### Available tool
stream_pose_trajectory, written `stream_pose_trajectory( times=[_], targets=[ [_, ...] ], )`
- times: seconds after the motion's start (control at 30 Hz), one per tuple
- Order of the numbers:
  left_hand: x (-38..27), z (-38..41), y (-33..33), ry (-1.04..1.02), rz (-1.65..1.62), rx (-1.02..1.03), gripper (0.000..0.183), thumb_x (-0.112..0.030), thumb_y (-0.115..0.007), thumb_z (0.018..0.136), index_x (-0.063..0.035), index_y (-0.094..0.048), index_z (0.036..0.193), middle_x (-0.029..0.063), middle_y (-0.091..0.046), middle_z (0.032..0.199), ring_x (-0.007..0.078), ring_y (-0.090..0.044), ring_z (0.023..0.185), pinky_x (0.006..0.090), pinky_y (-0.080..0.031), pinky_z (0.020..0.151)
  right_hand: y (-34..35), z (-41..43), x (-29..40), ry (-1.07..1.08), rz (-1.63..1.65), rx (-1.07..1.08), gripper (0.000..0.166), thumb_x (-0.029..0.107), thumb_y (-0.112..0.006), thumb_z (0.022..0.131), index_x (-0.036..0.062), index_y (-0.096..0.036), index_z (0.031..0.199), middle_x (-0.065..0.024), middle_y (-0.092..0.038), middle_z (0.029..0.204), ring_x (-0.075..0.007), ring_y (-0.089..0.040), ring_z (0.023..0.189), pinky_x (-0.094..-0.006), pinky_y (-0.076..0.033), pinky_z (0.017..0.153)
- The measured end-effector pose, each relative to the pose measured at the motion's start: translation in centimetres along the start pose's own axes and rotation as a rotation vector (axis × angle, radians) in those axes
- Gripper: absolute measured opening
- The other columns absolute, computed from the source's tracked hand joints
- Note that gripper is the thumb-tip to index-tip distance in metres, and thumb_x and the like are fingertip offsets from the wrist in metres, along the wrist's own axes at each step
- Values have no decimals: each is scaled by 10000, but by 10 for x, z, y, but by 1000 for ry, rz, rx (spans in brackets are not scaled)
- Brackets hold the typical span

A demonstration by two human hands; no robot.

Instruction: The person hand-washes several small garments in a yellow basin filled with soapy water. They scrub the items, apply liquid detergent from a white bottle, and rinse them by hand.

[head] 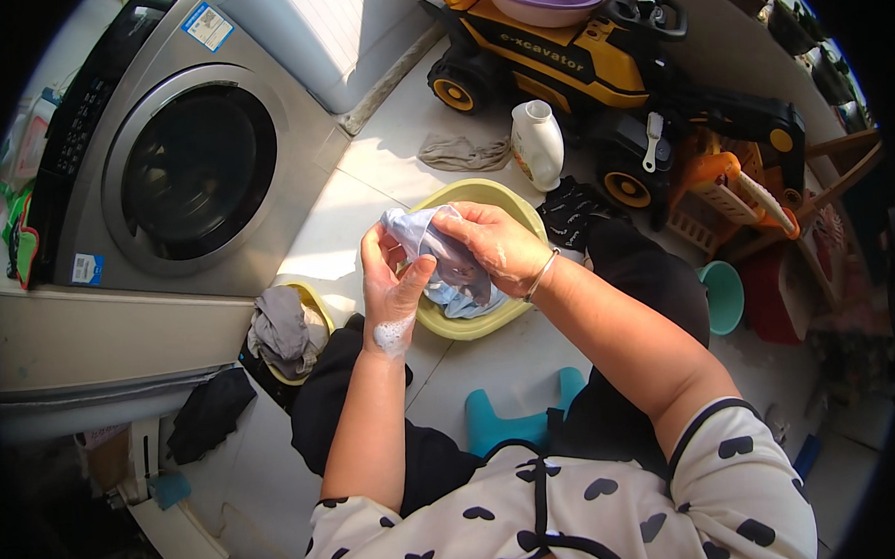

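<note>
Both of my hands hold a wet, pale blue-grey cloth (446, 246) above a yellow plastic basin (465, 329). My left hand (395, 278) grips the cloth's left side, thumb in front, with white suds on the wrist. At the cloth's upper right, my right hand (495, 244) pinches it between thumb and fingers; suds lie on the skin and a bangle circles the wrist. Light blue wet fabric (463, 301) lies in the basin below. The cloth partly hides the fingers of both hands.
A front-loading washing machine (188, 171) stands left, near a smaller yellow basin (317, 304) of grey clothes (289, 331). Beyond the basin are a white bottle (539, 144), a grey cloth (464, 153) and a toy excavator (558, 57) bearing a brush (653, 142). A teal stool (506, 427) is below me.
</note>
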State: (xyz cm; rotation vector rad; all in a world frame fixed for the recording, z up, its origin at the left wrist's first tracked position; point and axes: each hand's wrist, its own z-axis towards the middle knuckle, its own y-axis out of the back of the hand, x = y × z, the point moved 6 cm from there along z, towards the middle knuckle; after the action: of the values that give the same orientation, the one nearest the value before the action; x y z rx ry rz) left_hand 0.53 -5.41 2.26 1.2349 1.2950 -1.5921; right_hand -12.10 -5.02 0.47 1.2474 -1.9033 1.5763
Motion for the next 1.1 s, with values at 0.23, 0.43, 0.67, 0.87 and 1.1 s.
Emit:
stream_pose_trajectory(
  times=[0.23, 0.43, 0.67, 0.87, 1.1],
  targets=[
    [-2, 6, 17, 96, 33, -119, 419, 18, -554, 838, -18, -423, 1234, 114, -603, 989, 147, -589, 864, 261, -475, 774, 5, -2, 17, 1, -66, 105, 387, -38, -538, 748, -16, -565, 1134, -91, -614, 1003, -167, -604, 854, -273, -508, 716],
    [6, 7, 44, 300, 93, -10, 200, -46, -565, 871, 29, -552, 1056, 88, -629, 897, 153, -603, 764, 297, -502, 727, 58, 9, 31, 89, -592, -242, 117, 125, -645, 841, 17, -635, 882, -35, -634, 761, -109, -556, 606, -252, -468, 579],
    [3, 11, 32, 264, -314, -117, 267, -200, -516, 952, 32, -559, 1076, 117, -602, 1044, 210, -574, 986, 368, -441, 923, 41, 13, 12, 90, 21, -209, 64, 107, -606, 858, 53, -594, 890, -4, -584, 805, -87, -528, 732, -212, -431, 658],
    [52, 14, 57, 367, -682, -219, 281, -331, -445, 991, -60, -515, 977, 50, -554, 849, 178, -544, 800, 325, -464, 752, -39, -23, 0, 358, -622, -154, 226, 215, -606, 849, 6, -553, 917, -144, -618, 833, -202, -597, 706, -321, -482, 689],
    [72, -9, -32, 609, -514, -220, 477, -518, -308, 981, -169, -467, 1264, 10, -515, 1250, 188, -518, 1140, 352, -427, 962, 7, 18, -8, 510, -1027, -550, 191, 225, -585, 874, 45, -565, 813, -160, -619, 714, -371, -601, 663, -440, -469, 578]
  ],
)
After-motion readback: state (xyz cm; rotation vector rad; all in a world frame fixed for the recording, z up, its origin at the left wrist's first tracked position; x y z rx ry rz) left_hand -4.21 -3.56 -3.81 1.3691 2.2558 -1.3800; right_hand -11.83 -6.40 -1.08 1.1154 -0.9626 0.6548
